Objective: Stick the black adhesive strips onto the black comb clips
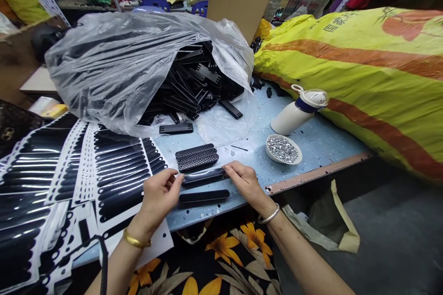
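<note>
A long glossy black strip (203, 176) with rounded ends lies across the space between my hands. My left hand (159, 196) pinches its left end between thumb and finger, and my right hand (248, 185) grips the right end. Whether the strip rests on another black piece underneath I cannot tell. Just in front of me is a matte black bar (204, 197), parallel to the strip. Behind the strip sit several black pieces with a mesh pattern (196, 157), side by side. Sheets of glossy black adhesive strips (121, 166) spread to the left of my left hand.
A large clear plastic bag (114, 69) spills black plastic pieces (194, 83) at the back. On the right stand a white bowl (284, 159) of small metal parts and a white bottle (290, 117). A bulging yellow sack (363, 69) borders the blue table (332, 143).
</note>
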Demonstrator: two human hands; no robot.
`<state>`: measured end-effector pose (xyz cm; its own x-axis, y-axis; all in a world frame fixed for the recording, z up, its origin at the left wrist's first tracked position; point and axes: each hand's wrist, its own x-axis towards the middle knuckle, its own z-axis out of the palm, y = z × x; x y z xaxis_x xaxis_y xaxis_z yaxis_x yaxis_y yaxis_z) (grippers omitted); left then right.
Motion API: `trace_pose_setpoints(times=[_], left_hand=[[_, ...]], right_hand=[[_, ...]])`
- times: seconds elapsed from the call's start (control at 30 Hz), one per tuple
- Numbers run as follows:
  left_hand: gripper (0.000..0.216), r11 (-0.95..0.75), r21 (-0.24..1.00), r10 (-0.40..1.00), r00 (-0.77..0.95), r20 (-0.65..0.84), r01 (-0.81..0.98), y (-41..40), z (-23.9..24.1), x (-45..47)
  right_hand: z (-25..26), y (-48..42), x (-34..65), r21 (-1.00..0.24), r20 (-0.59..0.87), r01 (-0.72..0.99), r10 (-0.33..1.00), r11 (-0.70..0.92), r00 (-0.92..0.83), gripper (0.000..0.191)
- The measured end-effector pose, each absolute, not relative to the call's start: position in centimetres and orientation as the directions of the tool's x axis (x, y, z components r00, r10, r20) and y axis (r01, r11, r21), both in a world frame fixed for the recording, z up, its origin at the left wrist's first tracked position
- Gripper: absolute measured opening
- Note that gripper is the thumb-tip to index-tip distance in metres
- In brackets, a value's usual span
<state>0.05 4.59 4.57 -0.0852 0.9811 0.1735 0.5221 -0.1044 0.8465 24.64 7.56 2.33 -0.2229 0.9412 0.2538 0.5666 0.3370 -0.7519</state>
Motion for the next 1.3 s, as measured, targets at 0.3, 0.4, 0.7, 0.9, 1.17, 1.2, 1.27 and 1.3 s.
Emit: trace_pose_setpoints(times=[0.3,0.4,0.7,0.9,1.17,1.2,1.27,1.3], left_hand=[[0.054,-0.716,0.427,0.698,0.595,0.398,0.553,4.1,4.8,5.1],[0.048,-0.691,0.428,0.72,0.606,0.337,0.583,4.0,4.2,4.0],[0.031,-0.503,0.297,0.804,0.312,0.507,0.812,-0.7,3.7,-5.5],[0.016,-0.064,0.395,0.805,-0.187,0.564,0.916,-5.5,2.6,-10.7],[0.036,0.452,0.559,0.801,-0.592,0.087,0.695,-8.6,-0.6,-12.7],[0.036,0.441,0.592,0.809,-0.584,0.062,0.674,-8.4,-0.4,-12.4],[0.034,0.414,0.68,0.819,-0.574,0.012,0.605,-7.9,0.4,-11.6],[0.033,0.416,0.734,0.812,-0.583,-0.034,0.537,-7.7,0.7,-11.1]], right_hand=[[0.3,8.2,24.6,-0.737,0.376,0.527,0.905,0.422,-0.2,0.021],[0.1,8.3,24.6,-0.74,0.37,0.529,0.908,0.416,-0.198,0.022],[0.6,8.3,24.3,-0.726,0.361,0.555,0.912,0.407,-0.196,0.023],[1.1,8.8,24.9,-0.774,0.28,0.539,0.943,0.332,-0.179,0.026],[7.0,5.4,20.6,-0.682,0.478,0.463,0.824,0.567,-0.304,0.009],[7.5,4.5,19.2,-0.669,0.492,0.395,0.774,0.629,-0.399,0.007],[7.3,2.8,16.3,-0.666,0.494,0.248,0.666,0.703,-0.559,0.009],[6.7,2.1,15.0,-0.677,0.465,0.209,0.63,0.706,-0.622,0.01]])
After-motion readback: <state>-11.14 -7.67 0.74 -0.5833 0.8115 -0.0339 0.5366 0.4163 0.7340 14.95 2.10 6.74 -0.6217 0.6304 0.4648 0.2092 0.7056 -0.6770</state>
